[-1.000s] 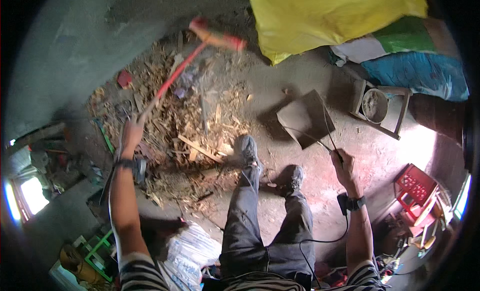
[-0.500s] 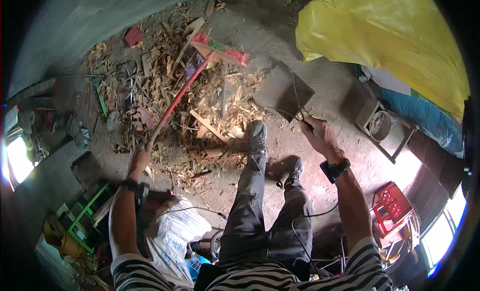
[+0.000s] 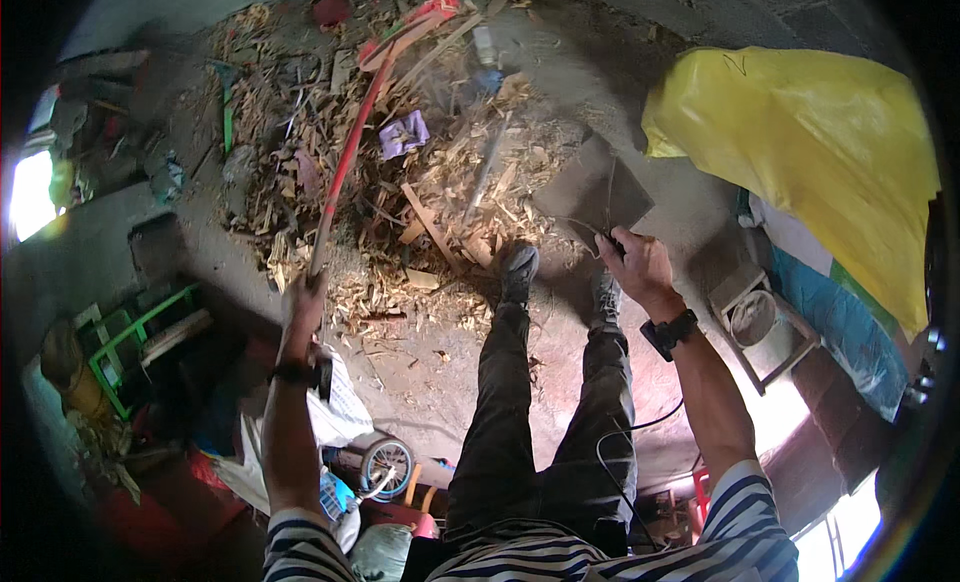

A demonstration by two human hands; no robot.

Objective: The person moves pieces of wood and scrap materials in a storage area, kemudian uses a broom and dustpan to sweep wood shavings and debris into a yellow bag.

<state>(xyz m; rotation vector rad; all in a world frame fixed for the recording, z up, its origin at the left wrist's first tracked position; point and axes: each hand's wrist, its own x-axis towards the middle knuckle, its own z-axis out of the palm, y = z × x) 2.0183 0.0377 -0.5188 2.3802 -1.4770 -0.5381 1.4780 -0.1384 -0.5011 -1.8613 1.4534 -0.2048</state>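
concrete floor [image 3: 440, 372] is carrying a far debris pile [image 3: 400, 182]. left hand [image 3: 303, 307] is gripping the broom [image 3: 345, 167] closed; right hand [image 3: 635, 267] is clasping the dustpan [image 3: 590, 192]. sweeping advisably toward the right, pan flat.

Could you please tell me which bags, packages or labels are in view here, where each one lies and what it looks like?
Yellow sack: upper right, large, bulging, plain yellow with a small dark mark.
Blue and green sacks: right, beneath the yellow one, crumpled.
Purple wrapper: on the wood-scrap pile, small, crumpled, purple and white.
White bag: lower left by the left hand, rumpled.
No signs or screens show.
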